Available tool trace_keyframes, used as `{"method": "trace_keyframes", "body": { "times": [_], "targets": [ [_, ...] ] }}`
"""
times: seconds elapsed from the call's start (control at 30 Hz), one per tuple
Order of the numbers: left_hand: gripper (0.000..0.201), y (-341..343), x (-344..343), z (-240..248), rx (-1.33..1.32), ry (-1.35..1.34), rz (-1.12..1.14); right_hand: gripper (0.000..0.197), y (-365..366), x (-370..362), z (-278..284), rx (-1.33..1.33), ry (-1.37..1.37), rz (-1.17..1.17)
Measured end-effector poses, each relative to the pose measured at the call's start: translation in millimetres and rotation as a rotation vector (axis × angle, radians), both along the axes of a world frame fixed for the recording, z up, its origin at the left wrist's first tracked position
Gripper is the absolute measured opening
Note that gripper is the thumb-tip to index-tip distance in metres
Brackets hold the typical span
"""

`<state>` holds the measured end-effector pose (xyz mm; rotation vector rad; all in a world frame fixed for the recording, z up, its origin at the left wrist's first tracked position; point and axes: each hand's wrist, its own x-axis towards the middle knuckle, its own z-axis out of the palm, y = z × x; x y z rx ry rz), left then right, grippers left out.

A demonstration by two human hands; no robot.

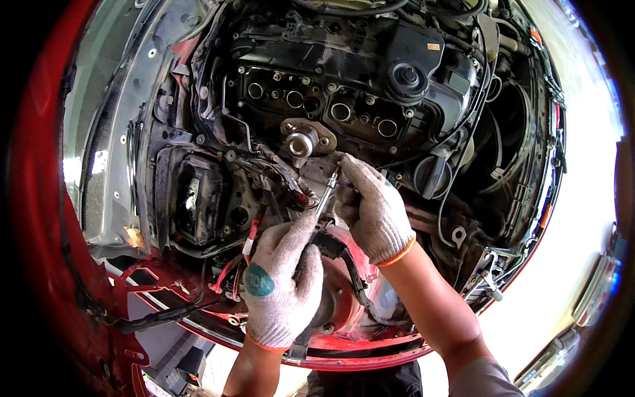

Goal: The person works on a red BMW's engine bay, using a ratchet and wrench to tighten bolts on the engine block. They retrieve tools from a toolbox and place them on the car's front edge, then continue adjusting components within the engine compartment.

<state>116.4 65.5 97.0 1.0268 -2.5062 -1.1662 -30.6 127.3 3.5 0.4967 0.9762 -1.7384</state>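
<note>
White knit gloves with orange cuffs cover both my hands. My left hand (283,281) is closed around a slim silver socket extension (325,197), its tip pointing up and away from me. My right hand (376,210) is curled beside that tip, thumb and fingers drawn together; what they pinch is too small and dark to make out. Just beyond the fingertips sits a round metal pump (299,144) on a flat flange (324,140), mounted at the near side of the engine (311,56).
Several round ports line the engine's near face. A black cap (433,177) stands to the right, and another round black cap (407,78) farther back. Red-sleeved wires (251,238) run left of my left hand. The red front body edge (357,362) curves below my forearms.
</note>
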Motion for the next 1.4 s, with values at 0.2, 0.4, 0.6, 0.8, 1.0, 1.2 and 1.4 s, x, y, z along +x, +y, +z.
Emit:
{"method": "trace_keyframes", "body": {
  "times": [0.2, 0.4, 0.6, 0.8, 1.0, 1.2, 1.4],
  "targets": [
    [0.036, -3.3, -3.0, -5.8, -0.085, -0.067, -0.052, 0.036, -0.7, 3.3, -7.8, 0.182, 0.148, 0.099],
    [0.034, -17.7, -14.0, -12.0, -0.236, -0.162, -0.104, 0.042, -17.4, 1.1, -26.0, 0.391, 0.558, 0.26],
    [0.03, -34.0, -26.3, -24.3, -0.273, -0.214, -0.123, 0.04, -27.6, -3.0, -33.0, 0.363, 0.537, 0.345],
    [0.028, -45.0, -36.1, -31.3, -0.319, -0.247, -0.165, 0.038, -30.4, -15.1, -33.7, 0.305, 0.432, 0.384],
    [0.027, -53.0, -42.8, -26.0, -0.227, -0.259, -0.129, 0.04, -32.4, -14.5, -52.3, 0.16, 0.32, 0.288],
    [0.027, -55.1, -46.4, -22.4, -0.18, -0.271, -0.106, 0.042, -30.8, -15.8, -57.9, 0.143, 0.343, 0.322],
    [0.028, -48.3, -52.1, -24.6, -0.236, -0.277, -0.128, 0.044, -28.2, -18.0, -56.5, 0.119, 0.313, 0.331]
  ]
}}
